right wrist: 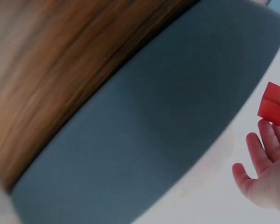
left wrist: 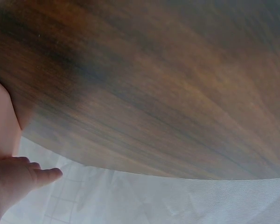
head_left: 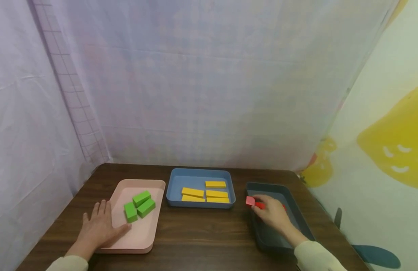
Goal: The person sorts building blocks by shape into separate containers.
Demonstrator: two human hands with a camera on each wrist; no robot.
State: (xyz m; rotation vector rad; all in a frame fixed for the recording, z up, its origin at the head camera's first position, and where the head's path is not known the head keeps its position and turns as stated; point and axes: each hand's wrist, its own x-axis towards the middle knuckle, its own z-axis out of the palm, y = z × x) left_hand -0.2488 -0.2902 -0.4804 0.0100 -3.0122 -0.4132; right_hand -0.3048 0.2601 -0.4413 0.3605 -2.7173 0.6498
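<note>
My left hand [head_left: 97, 227] lies with straight, spread fingers over the left rim of the pink tray [head_left: 141, 235]; its thumb reaches over the tray floor. Three green blocks [head_left: 146, 208] sit in that tray, to the right of the fingers. Thumb and fingers of my right hand [head_left: 273, 212] pinch a red block [head_left: 250, 201] at the left rim of the dark grey tray [head_left: 273, 241]. More red [head_left: 260, 205] shows under the fingers, partly hidden by the hand. In the right wrist view, the held red block [right wrist: 271, 107] appears above the tray's side wall.
Between the two trays, further back, stands a blue tray [head_left: 195, 173] with several yellow blocks [head_left: 193, 192]. All three trays are on a dark wooden table [head_left: 202, 233]. A pale curtain [head_left: 202, 94] hangs behind, and a wall with yellow prints [head_left: 378, 150] borders the right side.
</note>
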